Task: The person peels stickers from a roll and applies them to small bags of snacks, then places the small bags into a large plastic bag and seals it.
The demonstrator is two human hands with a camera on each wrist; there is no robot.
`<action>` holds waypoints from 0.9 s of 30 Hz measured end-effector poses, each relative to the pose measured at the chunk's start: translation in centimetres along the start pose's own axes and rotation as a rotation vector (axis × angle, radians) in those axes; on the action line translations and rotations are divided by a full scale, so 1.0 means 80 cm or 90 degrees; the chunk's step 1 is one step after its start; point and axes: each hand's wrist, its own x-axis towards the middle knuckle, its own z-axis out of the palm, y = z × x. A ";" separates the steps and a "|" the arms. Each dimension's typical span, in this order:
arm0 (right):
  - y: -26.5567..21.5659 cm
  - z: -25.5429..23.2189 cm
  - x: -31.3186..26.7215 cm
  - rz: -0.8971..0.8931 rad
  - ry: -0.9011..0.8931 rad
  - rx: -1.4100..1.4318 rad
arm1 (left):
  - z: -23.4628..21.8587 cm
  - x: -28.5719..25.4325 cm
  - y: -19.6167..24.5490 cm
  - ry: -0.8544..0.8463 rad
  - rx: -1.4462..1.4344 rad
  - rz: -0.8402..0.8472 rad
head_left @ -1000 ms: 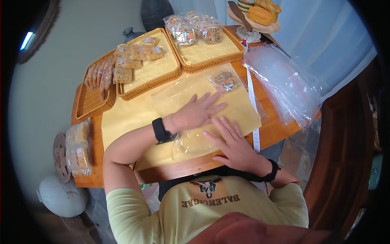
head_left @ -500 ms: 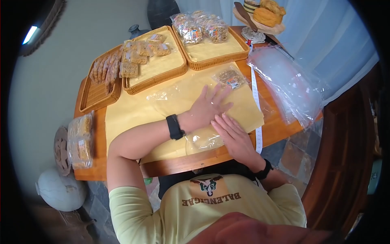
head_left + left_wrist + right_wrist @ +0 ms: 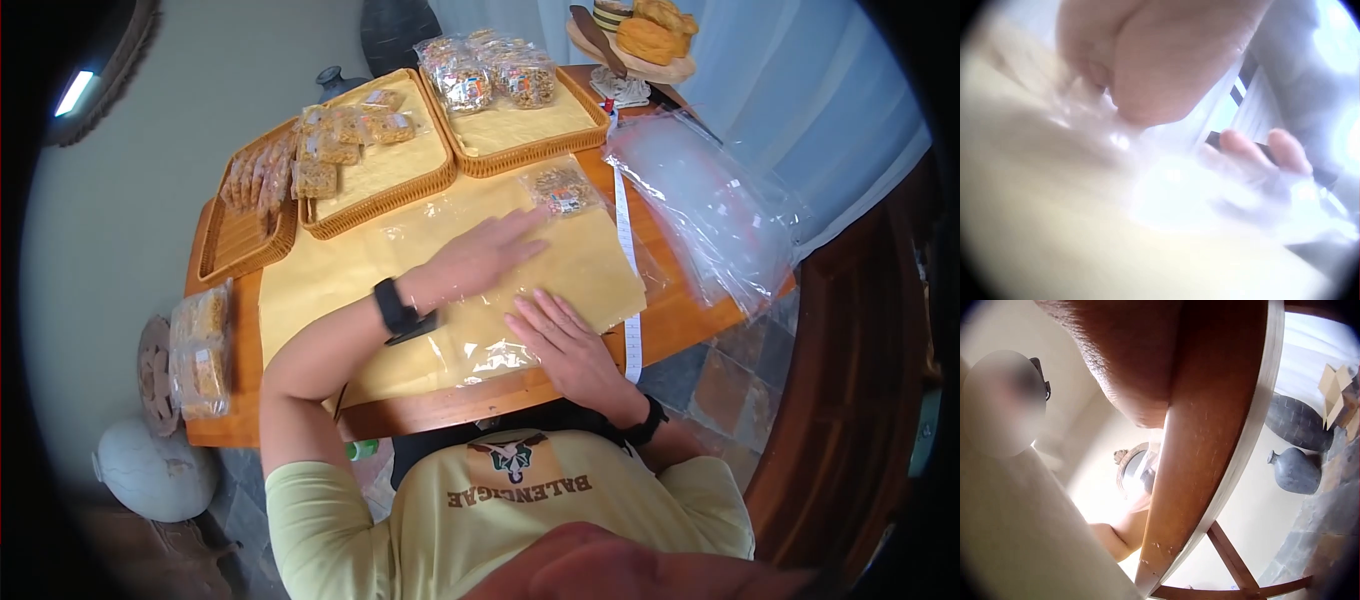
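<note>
A large clear plastic bag lies over the yellow paper sheet, showing bright glare near the table's front edge. Across its middle my left hand reaches with straight fingers, slightly blurred, its fingertips close to a wrapped round nut cake. The left wrist view shows that hand low over shiny plastic. My right hand rests on the bag's right side near the front edge, fingers extended. In the right wrist view, the right hand is at the wooden table edge.
Wicker trays with wrapped snacks line the far side. A pile of clear bags lies at right, beside a white measuring tape. Packed snack bars sit at the left edge. A bread board stands behind.
My left hand slid right over the plastic, then back left. My right hand stays near the front edge, its fingers shifting slightly. The glare on the bag has changed.
</note>
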 end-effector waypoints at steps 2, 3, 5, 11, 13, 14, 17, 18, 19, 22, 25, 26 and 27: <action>0.000 -0.004 0.001 0.011 -0.038 -0.018 | -0.031 -0.040 0.003 -0.077 -0.260 0.019; -0.001 -0.010 0.003 0.010 -0.033 -0.015 | -0.058 -0.054 0.006 -0.194 -0.334 -0.020; -0.006 -0.026 0.009 -0.025 -0.087 0.069 | -0.105 -0.084 0.003 -0.330 -0.396 -0.073; -0.008 -0.036 0.036 -0.092 -0.121 0.106 | -0.218 -0.077 -0.044 -0.216 -0.537 -0.492; -0.014 -0.031 0.049 -0.119 -0.138 0.056 | -0.211 -0.037 -0.085 -0.143 -0.453 -0.480; -0.018 -0.024 0.055 -0.163 -0.132 0.032 | -0.204 -0.007 -0.096 -0.124 -0.428 -0.512; -0.026 -0.003 0.073 -0.217 -0.107 0.028 | -0.140 0.071 -0.154 -0.002 0.003 -0.370; -0.029 0.003 0.074 -0.226 -0.143 0.013 | -0.117 0.094 -0.177 0.035 0.051 -0.334; -0.031 0.006 0.077 -0.235 -0.181 -0.004 | -0.102 0.119 -0.184 0.070 0.073 -0.335; -0.030 0.008 0.083 -0.224 -0.220 0.022 | -0.070 0.179 -0.205 0.118 0.083 -0.361; -0.026 0.027 0.083 -0.187 -0.191 0.125 | -0.048 0.205 -0.216 0.128 0.108 -0.380; -0.029 0.018 0.087 -0.177 -0.231 0.144 | -0.047 0.210 -0.211 0.101 0.116 -0.423; -0.030 0.014 0.090 -0.168 -0.270 0.164 | -0.048 0.214 -0.207 0.074 0.124 -0.466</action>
